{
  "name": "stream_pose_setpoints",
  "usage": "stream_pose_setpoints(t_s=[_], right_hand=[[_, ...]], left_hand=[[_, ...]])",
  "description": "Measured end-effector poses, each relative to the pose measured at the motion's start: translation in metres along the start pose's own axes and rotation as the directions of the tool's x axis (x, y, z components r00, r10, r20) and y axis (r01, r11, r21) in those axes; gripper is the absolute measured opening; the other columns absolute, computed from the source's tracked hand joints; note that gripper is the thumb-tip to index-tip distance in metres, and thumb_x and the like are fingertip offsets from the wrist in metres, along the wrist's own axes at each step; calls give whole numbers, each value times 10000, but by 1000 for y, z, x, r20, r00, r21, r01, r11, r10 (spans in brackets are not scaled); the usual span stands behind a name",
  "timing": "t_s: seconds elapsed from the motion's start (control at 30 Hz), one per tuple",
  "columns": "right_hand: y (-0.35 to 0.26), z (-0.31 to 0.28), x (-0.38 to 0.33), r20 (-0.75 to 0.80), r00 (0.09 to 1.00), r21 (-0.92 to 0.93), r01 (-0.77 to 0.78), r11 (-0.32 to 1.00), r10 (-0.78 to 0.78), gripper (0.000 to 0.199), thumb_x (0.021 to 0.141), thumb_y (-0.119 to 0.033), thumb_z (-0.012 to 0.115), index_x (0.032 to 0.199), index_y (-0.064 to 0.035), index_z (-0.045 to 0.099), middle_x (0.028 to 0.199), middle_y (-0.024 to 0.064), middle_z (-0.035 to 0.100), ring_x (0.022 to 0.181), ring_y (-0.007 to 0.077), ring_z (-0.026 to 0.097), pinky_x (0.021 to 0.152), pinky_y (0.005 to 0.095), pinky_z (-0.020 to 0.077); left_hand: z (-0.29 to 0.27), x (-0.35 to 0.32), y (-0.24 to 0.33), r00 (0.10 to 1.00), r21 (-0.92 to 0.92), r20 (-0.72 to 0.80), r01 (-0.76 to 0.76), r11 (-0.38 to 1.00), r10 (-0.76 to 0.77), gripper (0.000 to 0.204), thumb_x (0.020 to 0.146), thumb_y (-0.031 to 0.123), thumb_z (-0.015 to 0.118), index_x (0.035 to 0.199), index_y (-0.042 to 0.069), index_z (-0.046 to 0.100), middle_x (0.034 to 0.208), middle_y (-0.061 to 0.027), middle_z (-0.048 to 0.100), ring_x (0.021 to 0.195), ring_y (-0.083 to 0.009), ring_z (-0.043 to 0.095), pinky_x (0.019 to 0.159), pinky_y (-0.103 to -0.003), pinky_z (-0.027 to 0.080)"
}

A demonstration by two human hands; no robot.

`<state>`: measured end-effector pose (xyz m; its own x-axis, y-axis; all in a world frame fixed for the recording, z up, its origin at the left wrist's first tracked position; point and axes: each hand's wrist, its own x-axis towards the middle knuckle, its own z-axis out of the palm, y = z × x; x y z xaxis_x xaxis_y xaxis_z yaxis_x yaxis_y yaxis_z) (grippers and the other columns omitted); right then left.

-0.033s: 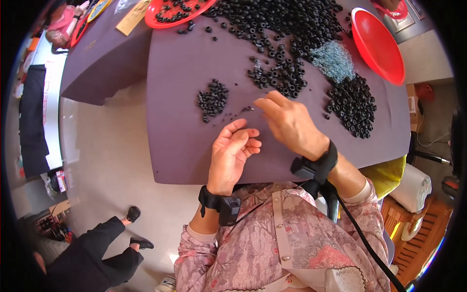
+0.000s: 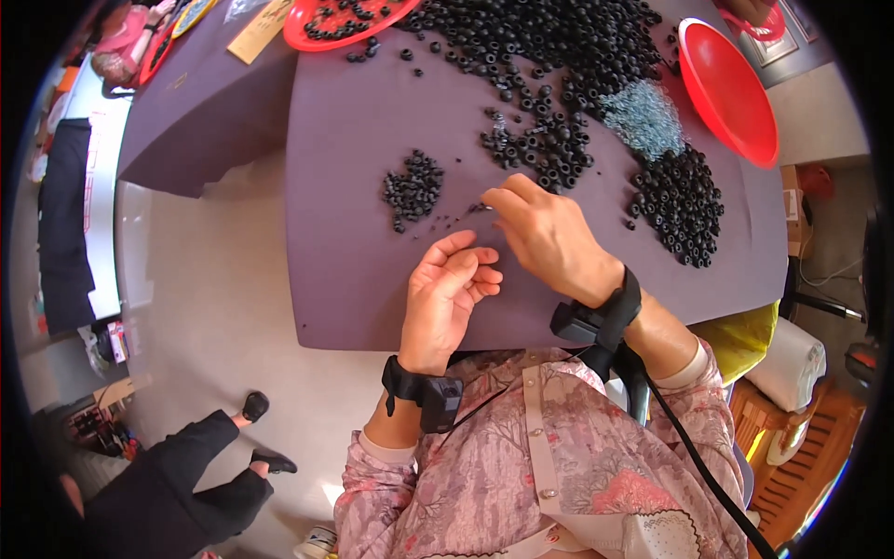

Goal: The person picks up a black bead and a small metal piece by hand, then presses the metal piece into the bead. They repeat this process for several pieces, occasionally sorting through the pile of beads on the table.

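Note:
My left hand (image 2: pixel 445 291) is held palm inward above the near part of the purple cloth-covered table (image 2: pixel 349 293). Its fingers curl, with the thumb pressed against them; anything between them is too small to make out. Just right of it, my right hand (image 2: pixel 551 233) bends down with thumb and fingers pinched together. Those fingertips reach a few tiny dark pieces (image 2: pixel 479 209) on the cloth, and whatever they grip is hidden. A small pile of little black beads (image 2: pixel 413 191) lies to the left. Beyond my right hand spread larger black beads (image 2: pixel 549 149).
Farther back lies a big heap of black beads (image 2: pixel 549 37). A pile of clear bluish pieces (image 2: pixel 644 118) adjoins more black beads (image 2: pixel 678 207) at right. Red bowls stand at the far right (image 2: pixel 731 93) and far left (image 2: pixel 326 37). Another person's dark-trousered legs (image 2: pixel 177 484) show at lower left.
The view has shifted slightly. My right fingertips have come a little left and nearer to the tiny dark pieces. My left hand has hardly moved.

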<state>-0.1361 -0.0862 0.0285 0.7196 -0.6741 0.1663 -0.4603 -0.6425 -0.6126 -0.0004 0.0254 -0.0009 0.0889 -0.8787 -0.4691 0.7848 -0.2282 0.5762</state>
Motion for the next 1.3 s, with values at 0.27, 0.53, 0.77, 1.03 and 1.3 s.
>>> stream_pose_setpoints(t_s=[0.27, 0.53, 0.77, 1.03, 1.3], right_hand=[[-1, 37, 14, 0, 998, 10, 66, 998, -66, 210, 737, 17, 614, 941, 5, 566, 874, 139, 526, 746, 353, 580, 609, 408, 480], [5, 0, -27, -124, 991, 180, 81, 980, -59, 249, 739, 64, 599, 979, -3, 589, 930, 134, 571, 802, 321, 591, 672, 367, 490], [10, -60, -125, -60, 994, 164, -79, 983, 90, 160, 762, 44, 592, 917, 8, 604, 862, 127, 577, 753, 306, 590, 645, 346, 479], [35, -134, -280, -147, 772, 27, -622, 783, 618, 110, 770, 51, 566, 876, 40, 594, 813, 116, 583, 689, 213, 587, 605, 283, 462], [35, -120, -223, -154, 853, 2, -505, 863, 499, 107, 783, 55, 559, 879, 33, 601, 792, 116, 574, 665, 217, 569, 590, 285, 446]], left_hand=[[-14, -15, -3, 1000, -40, -6, -27, 999, 27, 206, 901, 76, 538, 1103, 32, 538, 946, -117, 632, 751, -177, 626, 695, -300, 512], [-5, -16, -9, 999, 20, 42, 33, 999, -34, 182, 905, 78, 528, 1082, 40, 552, 924, -100, 629, 751, -171, 618, 693, -299, 501], [19, -5, -25, 967, 123, 172, 167, 978, -187, 176, 909, 87, 525, 1078, 45, 555, 931, -100, 628, 756, -166, 614, 691, -299, 495], [44, 7, -51, 876, 161, 299, 343, 925, -377, 180, 912, 87, 526, 1082, 44, 567, 941, -105, 629, 756, -169, 613, 693, -298, 495], [44, 8, -48, 913, 143, 253, 293, 945, -321, 170, 913, 83, 521, 1071, 52, 572, 930, -95, 625, 749, -160, 606, 690, -293, 491]])
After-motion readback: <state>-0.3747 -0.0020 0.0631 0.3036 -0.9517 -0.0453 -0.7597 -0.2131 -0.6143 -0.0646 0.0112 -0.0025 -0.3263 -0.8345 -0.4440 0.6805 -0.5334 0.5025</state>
